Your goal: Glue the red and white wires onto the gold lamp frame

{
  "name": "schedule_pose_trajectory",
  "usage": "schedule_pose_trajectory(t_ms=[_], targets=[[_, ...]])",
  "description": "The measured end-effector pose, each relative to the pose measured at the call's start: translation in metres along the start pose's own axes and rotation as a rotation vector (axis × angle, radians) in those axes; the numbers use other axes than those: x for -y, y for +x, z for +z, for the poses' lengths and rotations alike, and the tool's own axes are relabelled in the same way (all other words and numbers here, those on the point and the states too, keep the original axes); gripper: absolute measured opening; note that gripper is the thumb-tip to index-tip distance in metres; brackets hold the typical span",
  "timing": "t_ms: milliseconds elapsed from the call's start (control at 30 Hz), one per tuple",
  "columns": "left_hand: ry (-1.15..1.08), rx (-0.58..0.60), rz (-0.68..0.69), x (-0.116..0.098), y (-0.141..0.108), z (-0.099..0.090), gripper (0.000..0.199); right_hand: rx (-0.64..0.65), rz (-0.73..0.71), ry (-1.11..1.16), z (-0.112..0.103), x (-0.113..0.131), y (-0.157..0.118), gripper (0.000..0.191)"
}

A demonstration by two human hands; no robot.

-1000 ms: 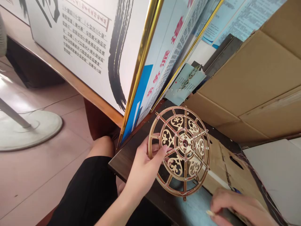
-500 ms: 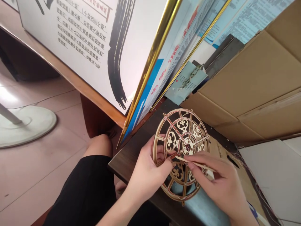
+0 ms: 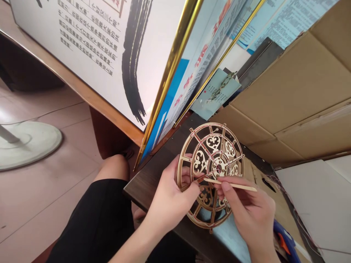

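A round openwork wooden wheel (image 3: pixel 206 165), with spokes, curled cut-out patterns and thin reddish wires along it, is held tilted above the dark table. My left hand (image 3: pixel 175 193) grips its left side, thumb in front on a spoke and fingers behind the rim. Between thumb and fingers of my right hand (image 3: pixel 246 204) is a thin, pale wooden stick (image 3: pixel 241 186). The stick's tip meets or nearly meets the spoke beside my left thumb; exact contact is hard to make out.
Gold-edged printed boards (image 3: pixel 170 84) stand behind the wheel. Cardboard boxes (image 3: pixel 296 80) line the right, with a white box (image 3: pixel 309 197) below them. A blue and orange tool (image 3: pixel 286 243) lies by my right wrist. A round stand base (image 3: pixel 33 146) is on the floor.
My right hand has turned and its grip on the stick has shifted, so more of the stick's rear end shows. The view has shifted slightly, and the blue and orange tool is now exposed.
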State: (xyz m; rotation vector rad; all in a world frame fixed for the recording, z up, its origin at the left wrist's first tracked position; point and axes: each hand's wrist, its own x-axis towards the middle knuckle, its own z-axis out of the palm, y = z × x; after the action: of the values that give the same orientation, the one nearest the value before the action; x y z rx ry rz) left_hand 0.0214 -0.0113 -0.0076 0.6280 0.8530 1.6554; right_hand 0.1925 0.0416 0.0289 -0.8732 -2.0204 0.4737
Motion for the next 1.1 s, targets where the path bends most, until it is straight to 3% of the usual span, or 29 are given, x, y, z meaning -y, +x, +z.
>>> schedule_pose_trajectory(t_ms=[733, 1100], targets=[[0.017, 0.005, 0.037, 0.0005, -0.0009, 0.0021, 0.043, 0.062, -0.032, -0.028, 0.0023, 0.0033, 0.0003, 0.011], [0.092, -0.066, 0.005, 0.0021, -0.0016, 0.0011, 0.056, 0.067, -0.046, 0.003, 0.0061, -0.0004, 0.0013, 0.011]])
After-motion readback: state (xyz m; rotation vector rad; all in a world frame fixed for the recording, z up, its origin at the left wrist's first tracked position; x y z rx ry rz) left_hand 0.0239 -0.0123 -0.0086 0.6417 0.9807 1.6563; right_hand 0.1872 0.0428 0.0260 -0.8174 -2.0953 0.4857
